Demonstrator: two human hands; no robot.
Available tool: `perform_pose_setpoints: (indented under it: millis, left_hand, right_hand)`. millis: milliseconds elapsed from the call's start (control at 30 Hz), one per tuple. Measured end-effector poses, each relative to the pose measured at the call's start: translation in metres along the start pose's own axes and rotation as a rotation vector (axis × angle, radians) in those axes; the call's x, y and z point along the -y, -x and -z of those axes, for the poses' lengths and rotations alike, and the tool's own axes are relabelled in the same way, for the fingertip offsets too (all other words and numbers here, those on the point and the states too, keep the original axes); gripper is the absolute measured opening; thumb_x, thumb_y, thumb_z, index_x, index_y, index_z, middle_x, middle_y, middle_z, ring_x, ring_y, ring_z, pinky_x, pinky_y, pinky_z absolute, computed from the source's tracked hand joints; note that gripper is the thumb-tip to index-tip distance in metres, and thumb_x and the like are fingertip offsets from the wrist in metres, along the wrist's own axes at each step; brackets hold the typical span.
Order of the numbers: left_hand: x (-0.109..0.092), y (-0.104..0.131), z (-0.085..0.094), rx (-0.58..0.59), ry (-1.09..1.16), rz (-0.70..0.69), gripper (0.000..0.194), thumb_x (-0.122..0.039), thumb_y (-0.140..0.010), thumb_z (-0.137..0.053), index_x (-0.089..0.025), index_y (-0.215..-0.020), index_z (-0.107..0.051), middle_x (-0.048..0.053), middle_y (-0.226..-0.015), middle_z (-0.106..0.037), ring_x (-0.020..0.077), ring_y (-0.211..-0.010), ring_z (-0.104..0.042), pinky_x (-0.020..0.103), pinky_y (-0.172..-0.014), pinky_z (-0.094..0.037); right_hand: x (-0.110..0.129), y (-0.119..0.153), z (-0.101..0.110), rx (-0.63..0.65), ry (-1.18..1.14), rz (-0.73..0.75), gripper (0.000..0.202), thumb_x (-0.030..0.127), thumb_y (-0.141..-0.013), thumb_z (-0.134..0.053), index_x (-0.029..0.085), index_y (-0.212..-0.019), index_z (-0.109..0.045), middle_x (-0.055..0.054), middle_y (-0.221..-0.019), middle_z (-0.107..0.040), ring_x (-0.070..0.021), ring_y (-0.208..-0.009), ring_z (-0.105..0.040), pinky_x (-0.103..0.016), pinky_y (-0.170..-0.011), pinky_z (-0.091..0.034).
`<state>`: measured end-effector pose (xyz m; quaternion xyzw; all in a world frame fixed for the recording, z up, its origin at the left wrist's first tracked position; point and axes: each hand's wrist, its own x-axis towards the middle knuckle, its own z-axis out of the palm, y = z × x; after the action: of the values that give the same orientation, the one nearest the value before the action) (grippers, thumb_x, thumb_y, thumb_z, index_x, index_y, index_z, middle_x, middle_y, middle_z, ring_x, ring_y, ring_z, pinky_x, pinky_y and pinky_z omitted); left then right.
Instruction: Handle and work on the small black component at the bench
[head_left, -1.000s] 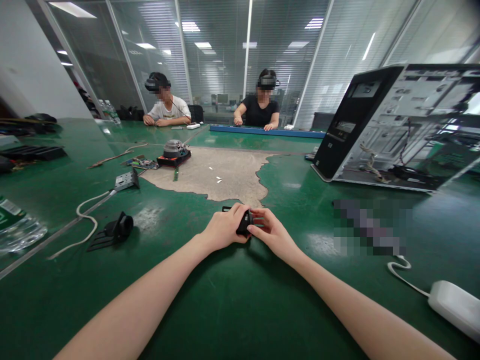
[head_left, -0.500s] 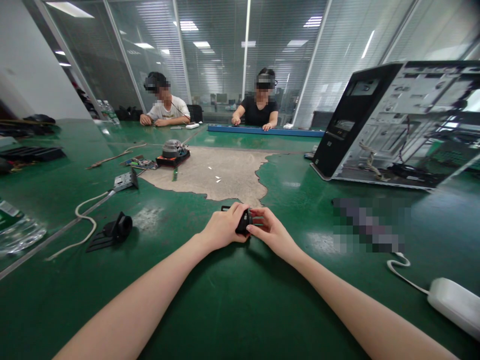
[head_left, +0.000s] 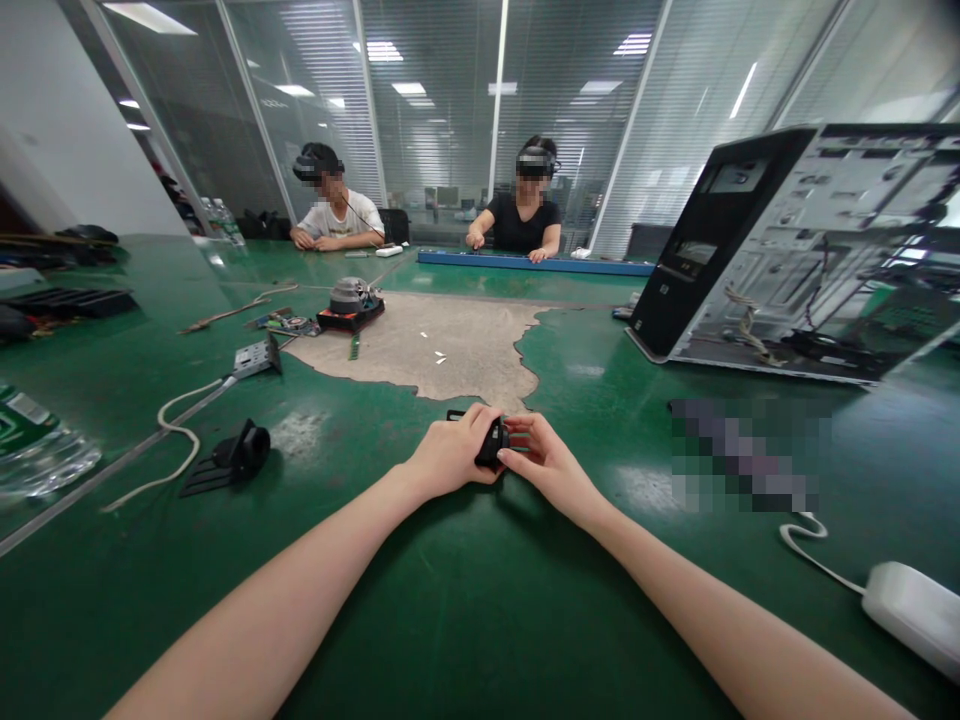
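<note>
Both my hands meet over a small black part (head_left: pixel 491 443) on the green table (head_left: pixel 465 600), just in front of a worn bare patch (head_left: pixel 442 350). My left hand (head_left: pixel 450 455) wraps over the part from the left and covers most of it. My right hand (head_left: pixel 541 462) pinches its right end with thumb and fingers. The part's shape is mostly hidden by my fingers.
An open computer case (head_left: pixel 802 250) lies at the right. A white adapter with cable (head_left: pixel 911 615) sits near right. A black bracket (head_left: pixel 236 455), a white cable (head_left: pixel 172 430), a fan heatsink (head_left: pixel 351 303) and a plastic bag (head_left: pixel 37 455) lie left. Two people sit at the far side.
Hands stay closed on the black part in the same spot; only the view shifts slightly.
</note>
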<state>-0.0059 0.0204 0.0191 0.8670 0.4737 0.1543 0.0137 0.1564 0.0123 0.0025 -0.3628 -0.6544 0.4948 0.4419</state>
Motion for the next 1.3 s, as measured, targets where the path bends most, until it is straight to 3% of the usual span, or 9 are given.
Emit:
perform_pose_setpoints:
  millis: [333,533,700,900,1067,1300]
  left_hand:
    - [-0.0011,-0.0003,0.0004,0.023,-0.01,0.028,0.064,-0.034,-0.065,-0.059,-0.022,-0.119,-0.027,0.007,-0.117,-0.044,0.0229,-0.092,-0.056,0.031,-0.071,-0.045]
    - [0.0001,-0.0001,-0.0007,-0.016,-0.009,0.001,0.062,-0.034,-0.065,-0.058,-0.021,-0.117,-0.028,0.005,-0.115,-0.046,0.0228,-0.087,-0.057,0.03,-0.066,-0.046]
    - [0.0018,0.0001,-0.0011,-0.025,-0.011,-0.017,0.065,-0.033,-0.062,-0.06,-0.021,-0.117,-0.028,0.005,-0.115,-0.047,0.0228,-0.086,-0.057,0.029,-0.064,-0.046]
    - [0.0013,-0.0002,-0.001,-0.028,-0.002,-0.01,0.064,-0.035,-0.065,-0.059,-0.021,-0.118,-0.027,0.005,-0.115,-0.046,0.0229,-0.087,-0.057,0.03,-0.066,-0.046]
    - [0.0012,0.0001,-0.0008,-0.02,-0.006,-0.009,0.063,-0.035,-0.065,-0.058,-0.021,-0.118,-0.027,0.005,-0.116,-0.045,0.0227,-0.087,-0.058,0.031,-0.067,-0.046]
    - [0.003,0.0001,-0.0016,-0.034,-0.009,-0.025,0.064,-0.034,-0.063,-0.059,-0.021,-0.118,-0.028,0.004,-0.115,-0.047,0.0231,-0.087,-0.057,0.03,-0.065,-0.047]
  right_hand:
    - [0.003,0.0013,0.0,0.022,-0.027,0.026,0.02,0.027,-0.072,-0.059,0.023,-0.086,-0.046,0.0,-0.089,-0.051,-0.0146,-0.09,-0.053,-0.029,-0.074,-0.049]
    - [0.0017,-0.0001,-0.0007,-0.007,0.01,-0.014,0.029,0.027,-0.071,-0.059,0.022,-0.096,-0.044,-0.003,-0.097,-0.051,-0.0159,-0.09,-0.053,-0.033,-0.077,-0.048]
    - [0.0027,0.0017,0.0005,0.037,-0.022,0.02,0.027,0.021,-0.069,-0.062,0.023,-0.09,-0.044,-0.002,-0.094,-0.052,-0.0155,-0.095,-0.052,-0.03,-0.078,-0.047]
    - [0.0015,0.0012,0.0001,0.022,-0.04,0.014,0.018,0.026,-0.074,-0.057,0.022,-0.087,-0.044,-0.001,-0.089,-0.052,-0.0144,-0.089,-0.053,-0.03,-0.075,-0.048]
    - [0.0002,-0.001,-0.0001,-0.003,0.017,-0.009,0.027,0.025,-0.073,-0.058,0.021,-0.096,-0.045,-0.003,-0.094,-0.052,-0.0155,-0.09,-0.052,-0.032,-0.078,-0.047]
    - [0.0015,0.0006,0.0014,0.036,-0.037,0.035,0.023,0.022,-0.071,-0.061,0.022,-0.087,-0.045,-0.001,-0.092,-0.051,-0.0152,-0.094,-0.051,-0.029,-0.076,-0.047]
